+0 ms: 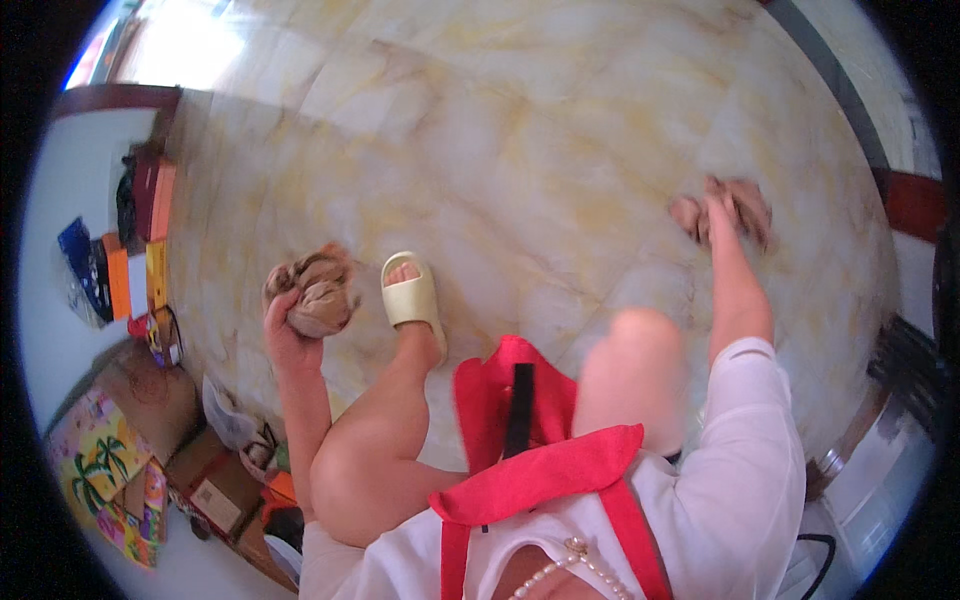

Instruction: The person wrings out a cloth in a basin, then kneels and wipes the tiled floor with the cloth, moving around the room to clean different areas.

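Observation:
My left hand (296,322) is closed around a crumpled brown cloth (322,296), held just left of my slippered foot. Over on the right, my right hand (721,214) presses a second brown cloth (750,210) against the marble-patterned floor (510,187); motion blurs its fingers. That arm is stretched out well ahead of my bent knee (645,352). A pale yellow slide slipper (414,300) is on my left foot. The red apron (540,469) hangs between my legs and partly hides the floor.
Along the left wall stand cardboard boxes (214,487), a bag printed with palm trees (105,457) and several coloured boxes (155,274). A dark strip (832,82) crosses the floor at upper right. Dark slatted items (907,375) are at the right edge.

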`<move>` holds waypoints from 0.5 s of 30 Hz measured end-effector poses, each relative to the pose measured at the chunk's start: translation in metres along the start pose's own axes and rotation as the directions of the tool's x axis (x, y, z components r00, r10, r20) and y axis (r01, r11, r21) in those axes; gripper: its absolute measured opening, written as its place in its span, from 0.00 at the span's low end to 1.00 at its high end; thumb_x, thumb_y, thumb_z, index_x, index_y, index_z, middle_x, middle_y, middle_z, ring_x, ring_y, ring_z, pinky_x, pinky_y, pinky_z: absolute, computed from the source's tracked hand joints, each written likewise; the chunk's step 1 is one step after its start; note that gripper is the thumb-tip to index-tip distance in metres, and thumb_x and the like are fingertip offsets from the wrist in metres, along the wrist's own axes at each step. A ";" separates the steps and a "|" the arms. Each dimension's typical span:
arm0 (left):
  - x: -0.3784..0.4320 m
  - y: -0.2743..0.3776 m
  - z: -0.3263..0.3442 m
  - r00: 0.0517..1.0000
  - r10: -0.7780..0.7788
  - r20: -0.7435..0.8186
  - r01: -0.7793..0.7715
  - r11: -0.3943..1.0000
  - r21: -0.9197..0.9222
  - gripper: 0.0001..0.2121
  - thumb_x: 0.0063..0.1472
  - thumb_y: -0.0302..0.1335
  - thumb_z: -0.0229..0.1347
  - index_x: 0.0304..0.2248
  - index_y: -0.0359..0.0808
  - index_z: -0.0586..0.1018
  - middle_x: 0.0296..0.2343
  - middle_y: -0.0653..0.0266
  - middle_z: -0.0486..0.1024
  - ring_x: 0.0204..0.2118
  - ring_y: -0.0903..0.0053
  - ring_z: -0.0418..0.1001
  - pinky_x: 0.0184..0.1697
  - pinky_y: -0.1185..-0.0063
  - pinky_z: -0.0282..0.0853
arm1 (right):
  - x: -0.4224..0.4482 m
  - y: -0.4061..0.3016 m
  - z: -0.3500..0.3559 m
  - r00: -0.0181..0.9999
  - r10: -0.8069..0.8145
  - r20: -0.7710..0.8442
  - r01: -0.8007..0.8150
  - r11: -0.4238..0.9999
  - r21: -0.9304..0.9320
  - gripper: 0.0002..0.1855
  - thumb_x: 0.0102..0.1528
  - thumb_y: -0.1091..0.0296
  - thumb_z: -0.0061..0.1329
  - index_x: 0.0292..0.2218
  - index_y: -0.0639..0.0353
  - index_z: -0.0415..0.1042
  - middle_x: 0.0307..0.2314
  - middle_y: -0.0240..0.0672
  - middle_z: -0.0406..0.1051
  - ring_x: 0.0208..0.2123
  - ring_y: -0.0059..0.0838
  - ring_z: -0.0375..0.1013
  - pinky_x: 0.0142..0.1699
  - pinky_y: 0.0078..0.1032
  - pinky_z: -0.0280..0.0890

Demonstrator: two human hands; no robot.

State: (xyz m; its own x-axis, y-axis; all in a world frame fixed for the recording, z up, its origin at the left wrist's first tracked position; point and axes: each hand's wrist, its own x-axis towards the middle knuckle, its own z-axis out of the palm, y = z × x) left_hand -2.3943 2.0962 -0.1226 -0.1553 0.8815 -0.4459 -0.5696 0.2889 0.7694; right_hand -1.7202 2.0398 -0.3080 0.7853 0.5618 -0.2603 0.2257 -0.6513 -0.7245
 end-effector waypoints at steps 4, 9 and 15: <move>0.046 -0.026 0.028 0.994 -0.067 0.083 0.064 0.997 0.035 0.20 0.49 0.19 0.45 0.45 0.33 0.65 0.38 0.57 0.69 0.41 0.65 0.70 0.45 0.71 0.67 | 0.039 -0.128 0.200 0.962 -0.255 0.098 0.255 0.711 -0.656 0.29 0.50 0.46 0.40 0.52 0.41 0.58 0.53 0.42 0.52 0.55 0.51 0.49 0.57 0.44 0.47; 0.069 -0.047 0.007 0.999 -0.015 -0.047 0.015 1.000 -0.004 0.19 0.49 0.19 0.45 0.44 0.33 0.66 0.38 0.57 0.70 0.41 0.65 0.70 0.46 0.70 0.67 | -0.155 -0.201 0.393 0.778 -0.291 0.557 0.591 0.639 -0.492 0.27 0.50 0.63 0.42 0.53 0.41 0.56 0.55 0.33 0.46 0.57 0.47 0.44 0.52 0.56 0.50; 0.115 -0.049 0.007 0.983 0.147 -0.107 -0.164 0.973 -0.165 0.18 0.48 0.17 0.46 0.42 0.33 0.69 0.38 0.59 0.70 0.41 0.66 0.70 0.47 0.70 0.66 | -0.133 -0.162 0.421 0.744 -0.451 0.493 0.281 0.881 0.381 0.33 0.39 0.75 0.43 0.50 0.52 0.64 0.49 0.37 0.62 0.53 0.33 0.58 0.58 0.41 0.50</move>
State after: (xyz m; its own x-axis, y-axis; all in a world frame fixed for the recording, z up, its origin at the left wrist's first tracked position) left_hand -2.3786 2.1860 -0.2081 -0.3227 0.8695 -0.3740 -0.6617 0.0752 0.7459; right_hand -2.1038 2.2854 -0.4251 0.1982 0.9631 -0.1819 0.1995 -0.2214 -0.9546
